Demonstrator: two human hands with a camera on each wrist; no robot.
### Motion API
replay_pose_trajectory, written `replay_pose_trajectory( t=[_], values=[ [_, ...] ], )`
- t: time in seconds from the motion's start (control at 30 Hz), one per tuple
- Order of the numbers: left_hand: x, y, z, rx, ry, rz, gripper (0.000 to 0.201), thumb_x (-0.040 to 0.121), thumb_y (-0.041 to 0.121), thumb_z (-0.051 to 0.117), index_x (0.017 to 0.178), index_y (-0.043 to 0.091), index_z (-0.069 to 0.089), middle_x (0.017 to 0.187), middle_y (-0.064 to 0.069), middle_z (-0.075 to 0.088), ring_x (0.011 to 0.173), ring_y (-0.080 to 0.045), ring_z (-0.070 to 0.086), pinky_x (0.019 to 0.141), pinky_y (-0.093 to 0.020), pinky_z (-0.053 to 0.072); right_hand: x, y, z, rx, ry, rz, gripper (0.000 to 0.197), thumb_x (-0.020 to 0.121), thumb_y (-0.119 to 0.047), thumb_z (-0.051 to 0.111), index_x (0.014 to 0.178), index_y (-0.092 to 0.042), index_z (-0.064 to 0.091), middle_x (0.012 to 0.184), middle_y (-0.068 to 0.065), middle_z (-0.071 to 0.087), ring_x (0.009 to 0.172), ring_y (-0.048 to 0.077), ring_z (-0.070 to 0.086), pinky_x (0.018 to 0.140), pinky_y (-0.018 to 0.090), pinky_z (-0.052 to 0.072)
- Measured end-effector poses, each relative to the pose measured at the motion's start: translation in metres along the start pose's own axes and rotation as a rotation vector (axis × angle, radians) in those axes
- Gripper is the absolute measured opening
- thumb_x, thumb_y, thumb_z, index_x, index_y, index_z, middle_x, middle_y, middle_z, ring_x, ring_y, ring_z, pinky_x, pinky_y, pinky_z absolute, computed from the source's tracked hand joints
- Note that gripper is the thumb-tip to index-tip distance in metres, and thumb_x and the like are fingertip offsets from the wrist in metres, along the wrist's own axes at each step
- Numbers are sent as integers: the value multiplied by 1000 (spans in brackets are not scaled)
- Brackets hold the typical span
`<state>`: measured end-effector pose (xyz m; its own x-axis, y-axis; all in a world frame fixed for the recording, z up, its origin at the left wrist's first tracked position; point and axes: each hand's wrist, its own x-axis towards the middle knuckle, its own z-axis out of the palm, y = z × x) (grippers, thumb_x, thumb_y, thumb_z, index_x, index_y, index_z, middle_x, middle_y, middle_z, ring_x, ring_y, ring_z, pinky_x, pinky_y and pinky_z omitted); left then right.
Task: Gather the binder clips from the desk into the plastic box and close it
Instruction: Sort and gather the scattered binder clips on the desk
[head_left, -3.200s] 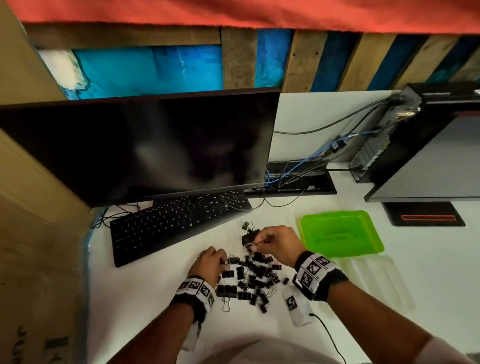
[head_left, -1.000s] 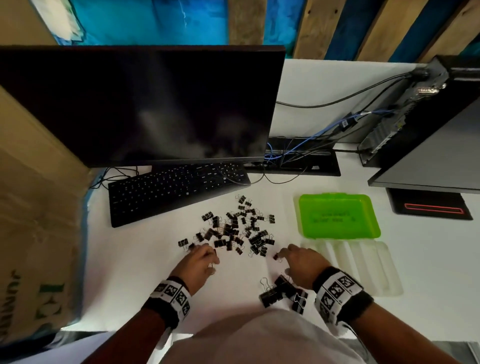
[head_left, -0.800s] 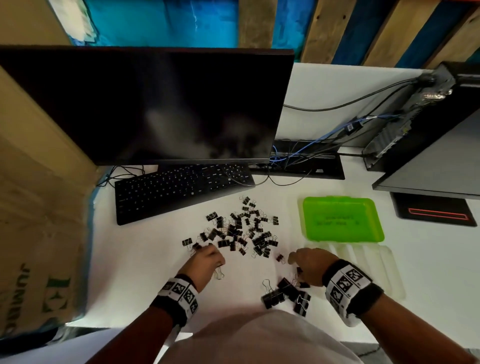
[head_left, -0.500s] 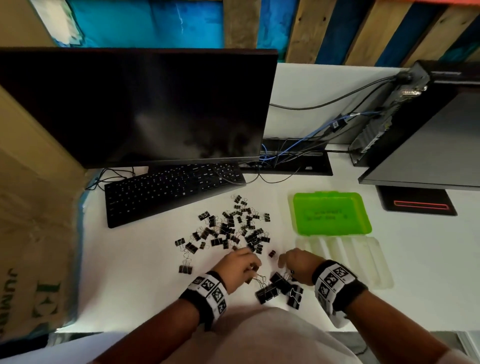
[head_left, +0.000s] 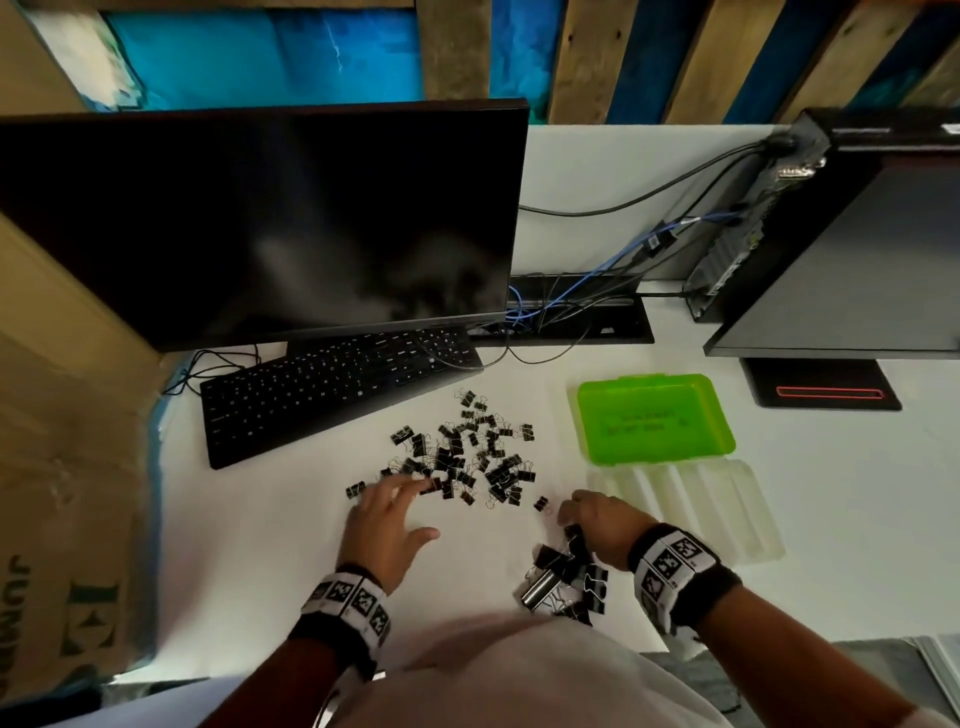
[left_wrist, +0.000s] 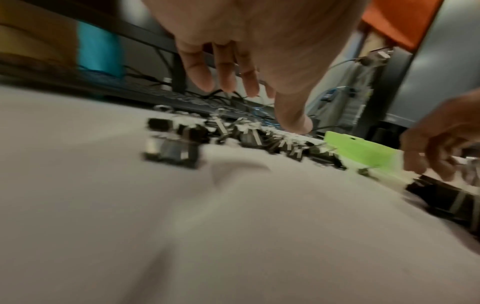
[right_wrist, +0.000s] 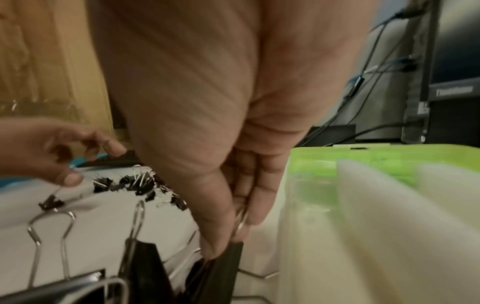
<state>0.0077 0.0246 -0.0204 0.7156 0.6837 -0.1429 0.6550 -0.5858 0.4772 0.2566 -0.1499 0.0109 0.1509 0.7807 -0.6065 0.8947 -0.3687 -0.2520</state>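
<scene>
Black binder clips (head_left: 462, 457) litter the desk (head_left: 260, 519) left of our open green box (head_left: 657, 418), left hand (head_left: 387, 525) spread wide over them, right hand (head_left: 597, 525) pinching a large clip (right_wrist: 223, 267) whose springy wire handles could slip and scatter.

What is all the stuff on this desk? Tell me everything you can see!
small binder clips: many, black, scattered mid-desk
large binder clips: a small pile, black, near desk edge
plastic box: one, green tray with clear lid open beside it, right of the clips, no clips inside
keyboard: one, black, behind the clips
monitor: one, black, screen off
second monitor: one, black, far right
cables: several, black and blue, at back
cardboard box: one, brown, left
left hand: fingers spread, reaching the small clips
right hand: pinching a large clip
</scene>
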Motion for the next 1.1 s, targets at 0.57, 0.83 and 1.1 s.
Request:
replay_pose_trajectory(
  t=[0.57, 0.83, 1.1],
  values=[
    [28, -24, -18, -155, 30, -260, 64, 76, 1, 62, 130, 26, 39, 140, 7, 25, 85, -14, 58, 84, -28, 51, 102, -62, -66, -190, 120, -245, 63, 83, 2, 49, 140, -21, 34, 140, 7, 40, 117, 30, 52, 92, 41, 50],
    [66, -1, -7, 30, -151, -86, 34, 78, 38, 68, 110, 30, 60, 144, 7, 25, 127, -19, 34, 109, -40, 35, 149, -105, -77, -229, 6, -334, 42, 90, -14, 51, 132, -20, 46, 118, 13, 56, 108, 34, 58, 88, 44, 51],
    [79, -15, 0, -189, -223, -27, 15, 85, 9, 62, 99, 7, 68, 116, -4, 50, 104, -15, 53, 97, -12, 34, 155, -97, -65, -215, 86, -395, 25, 93, -20, 49, 116, -14, 56, 111, 12, 57, 108, 33, 54, 81, 45, 51]
  ],
)
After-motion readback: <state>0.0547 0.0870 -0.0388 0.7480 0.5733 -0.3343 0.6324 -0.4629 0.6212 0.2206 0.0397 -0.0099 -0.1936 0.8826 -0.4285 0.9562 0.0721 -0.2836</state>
